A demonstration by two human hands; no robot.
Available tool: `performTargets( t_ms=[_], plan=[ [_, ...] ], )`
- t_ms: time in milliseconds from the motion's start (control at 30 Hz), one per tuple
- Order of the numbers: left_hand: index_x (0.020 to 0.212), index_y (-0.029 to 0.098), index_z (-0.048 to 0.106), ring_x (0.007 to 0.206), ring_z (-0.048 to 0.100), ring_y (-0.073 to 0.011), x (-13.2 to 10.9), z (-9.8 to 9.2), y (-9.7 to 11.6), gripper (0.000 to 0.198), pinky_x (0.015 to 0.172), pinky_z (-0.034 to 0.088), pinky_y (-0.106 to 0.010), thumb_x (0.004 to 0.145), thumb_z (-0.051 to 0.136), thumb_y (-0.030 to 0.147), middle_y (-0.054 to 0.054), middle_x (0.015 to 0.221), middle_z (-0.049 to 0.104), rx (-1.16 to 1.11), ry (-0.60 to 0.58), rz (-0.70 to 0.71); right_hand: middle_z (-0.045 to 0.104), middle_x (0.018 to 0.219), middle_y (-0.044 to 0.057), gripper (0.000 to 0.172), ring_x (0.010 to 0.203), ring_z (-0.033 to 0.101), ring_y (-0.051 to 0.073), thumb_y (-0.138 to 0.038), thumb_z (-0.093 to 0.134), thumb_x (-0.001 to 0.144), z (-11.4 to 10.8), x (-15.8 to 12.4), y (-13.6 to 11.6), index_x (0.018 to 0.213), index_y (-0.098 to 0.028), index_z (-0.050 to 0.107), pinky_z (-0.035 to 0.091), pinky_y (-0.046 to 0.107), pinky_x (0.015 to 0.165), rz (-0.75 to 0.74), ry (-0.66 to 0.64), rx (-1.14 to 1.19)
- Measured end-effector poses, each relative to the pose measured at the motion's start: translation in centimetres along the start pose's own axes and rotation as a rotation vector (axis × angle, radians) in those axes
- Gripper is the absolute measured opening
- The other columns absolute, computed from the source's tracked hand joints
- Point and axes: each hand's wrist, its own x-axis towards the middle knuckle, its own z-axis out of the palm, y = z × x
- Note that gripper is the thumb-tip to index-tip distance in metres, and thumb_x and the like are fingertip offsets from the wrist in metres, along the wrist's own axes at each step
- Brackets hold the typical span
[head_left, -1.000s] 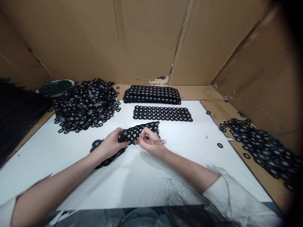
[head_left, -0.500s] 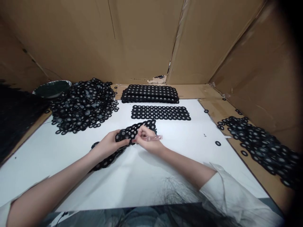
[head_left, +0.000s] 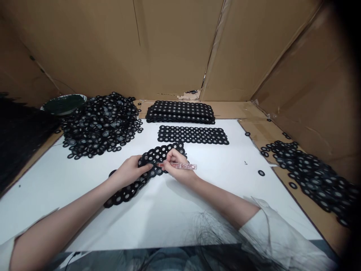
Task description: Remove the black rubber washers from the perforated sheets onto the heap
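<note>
A strip of linked black rings with pale centres (head_left: 124, 195) lies slanted on the white board before me. My left hand (head_left: 126, 174) grips its middle, thumb on top and fingers at the far edge. In my right hand (head_left: 180, 174) is a slim pen-like tool (head_left: 191, 166), reddish near the tip and clear with lettering along the handle. Its tip points left at the strip, close to my left thumb. Whether the tip touches a ring is too small to tell.
A flat ring panel (head_left: 193, 134) lies beyond the strip, with a stack of panels (head_left: 180, 111) behind it. Loose rings are heaped at left (head_left: 101, 128) beside a round dish (head_left: 64, 104), and at right (head_left: 316, 173). Cardboard walls (head_left: 175, 49) enclose the board.
The strip has tilted flatter, so its near-edge rings now show below my hands. Both hands keep their hold. The whole view has shifted slightly.
</note>
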Motion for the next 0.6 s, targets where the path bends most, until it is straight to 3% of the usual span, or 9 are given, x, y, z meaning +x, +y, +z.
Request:
performTargets(
  t_ms=[233, 367, 500, 600],
  plan=[
    [0.069, 0.017, 0.058, 0.059, 0.052, -0.0171, -1.6, 1.0, 1.3, 0.025, 0.052, 0.037, -0.025, 0.068, 0.050, 0.041, 0.001, 0.061, 0.060, -0.081, 0.014, -0.017, 0.038, 0.053, -0.007, 0.008, 0.049, 0.043, 0.008, -0.020, 0.041, 0.074, 0.2, -0.4, -1.2, 0.069, -0.021, 0.035, 0.031, 0.021, 0.048, -0.085, -0.028, -0.170],
    [0.062, 0.017, 0.055, 0.053, 0.048, -0.0150, -1.9, 0.9, 1.7, 0.026, 0.049, 0.034, -0.023, 0.068, 0.050, 0.043, 0.003, 0.055, 0.055, -0.062, -0.043, -0.009, 0.039, 0.054, -0.007, 0.007, 0.046, 0.038, 0.008, -0.021, 0.042, 0.073, 0.3, -0.2, -1.1, 0.069, -0.021, 0.035, 0.028, 0.021, 0.046, -0.080, -0.021, -0.223],
    [0.062, 0.016, 0.056, 0.060, 0.051, -0.0171, -1.0, -0.1, 1.5, 0.033, 0.053, 0.037, -0.024, 0.069, 0.048, 0.048, 0.000, 0.062, 0.058, -0.032, -0.029, 0.007, 0.045, 0.055, -0.006, 0.011, 0.050, 0.049, 0.009, -0.024, 0.044, 0.073, 0.0, 0.4, -0.3, 0.068, -0.021, 0.035, 0.035, 0.021, 0.047, -0.010, -0.029, -0.076],
    [0.077, 0.016, 0.056, 0.053, 0.051, -0.0145, -0.5, -0.4, 1.1, 0.032, 0.051, 0.039, -0.025, 0.069, 0.048, 0.046, 0.000, 0.066, 0.058, -0.067, 0.073, -0.021, 0.050, 0.060, -0.004, 0.014, 0.061, 0.058, 0.013, -0.026, 0.045, 0.074, -0.1, 0.9, 0.0, 0.069, -0.021, 0.034, 0.039, 0.022, 0.051, 0.022, 0.007, 0.075]
  ],
)
